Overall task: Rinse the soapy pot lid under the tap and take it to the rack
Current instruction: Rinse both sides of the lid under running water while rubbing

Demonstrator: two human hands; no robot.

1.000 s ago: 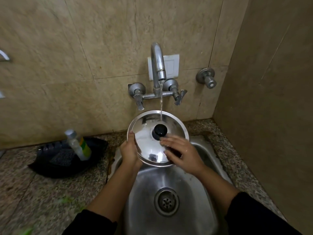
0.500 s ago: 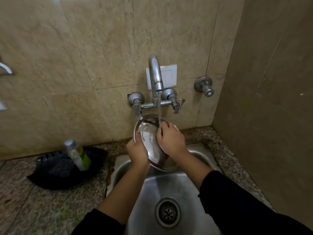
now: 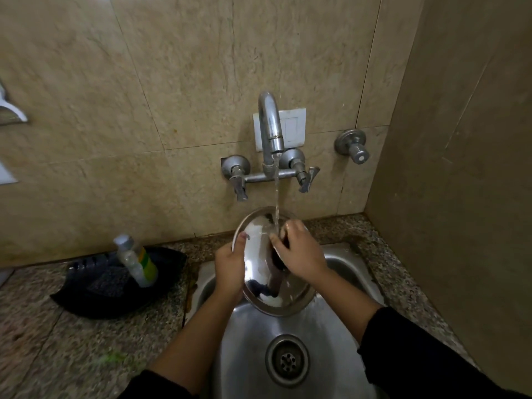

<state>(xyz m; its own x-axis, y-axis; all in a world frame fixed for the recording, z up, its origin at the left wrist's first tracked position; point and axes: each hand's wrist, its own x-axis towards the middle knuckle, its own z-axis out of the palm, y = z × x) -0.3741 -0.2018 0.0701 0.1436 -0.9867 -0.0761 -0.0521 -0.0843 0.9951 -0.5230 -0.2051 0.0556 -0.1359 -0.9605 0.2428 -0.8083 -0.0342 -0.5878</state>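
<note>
Lid [image 3: 259, 254] tilted over sink [image 3: 247, 355], under running tap [image 3: 270, 125]. Left hand [image 3: 230, 269] grips rim; right hand [image 3: 302, 254] covers black knob. Bottle [image 3: 136, 259] left, on counter.

Both forearms reach forward and converge toward centre, dark sleeves pushed up short of wrists. Left hand [image 3: 230, 267] upright, palm turned inward, thumb tip pressed over left rim of pot lid [image 3: 260, 263], fingers hidden behind it. Right hand [image 3: 300, 253] knuckles up, fingers [image 3: 277, 243] curled down over lid's face, covering black knob. Wrists near each other, right slightly higher and further forward.
</note>
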